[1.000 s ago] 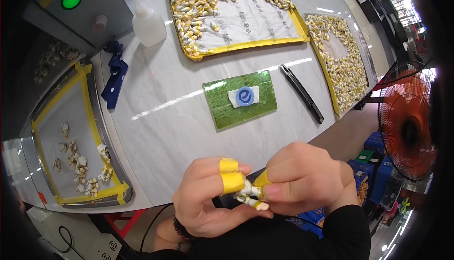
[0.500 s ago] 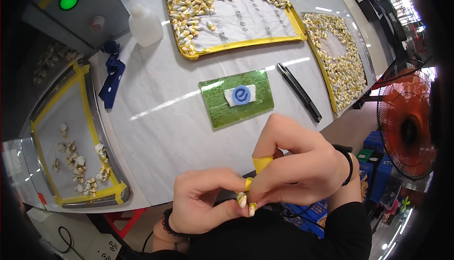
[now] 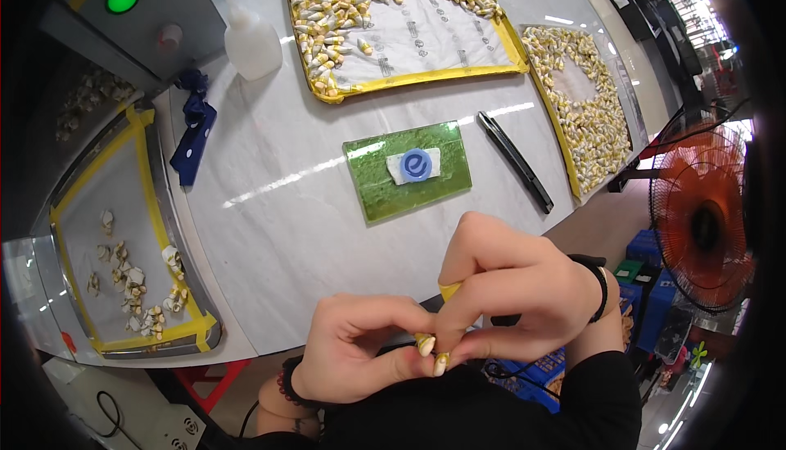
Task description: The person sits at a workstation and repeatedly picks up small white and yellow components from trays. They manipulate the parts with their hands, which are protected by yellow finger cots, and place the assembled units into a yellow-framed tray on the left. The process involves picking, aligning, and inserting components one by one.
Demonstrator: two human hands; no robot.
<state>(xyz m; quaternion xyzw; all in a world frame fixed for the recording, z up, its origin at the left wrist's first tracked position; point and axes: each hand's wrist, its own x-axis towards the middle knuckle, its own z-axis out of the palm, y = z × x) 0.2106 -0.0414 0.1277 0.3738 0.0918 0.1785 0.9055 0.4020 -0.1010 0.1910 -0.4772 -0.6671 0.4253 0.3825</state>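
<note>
My left hand (image 3: 360,348) and my right hand (image 3: 516,286) meet just off the near edge of the white table (image 3: 278,204). Together they pinch a small yellow and white part (image 3: 432,350) between the fingertips. A yellow finger cot shows on one finger of my right hand. The part is mostly hidden by my fingers. A green mat (image 3: 409,171) with a blue round piece (image 3: 416,164) on a white patch lies on the table beyond my hands.
Black tweezers (image 3: 516,162) lie right of the mat. Yellow-edged trays (image 3: 409,20) (image 3: 585,110) hold several small parts at the back and right; another tray (image 3: 123,229) is on the left. A white bottle (image 3: 250,36), a blue cloth (image 3: 192,135), and an orange fan (image 3: 708,221) are nearby.
My hands have turned and closed over the small part, so less of it and of the yellow finger cots shows. My right hand now sits higher, above the left.
</note>
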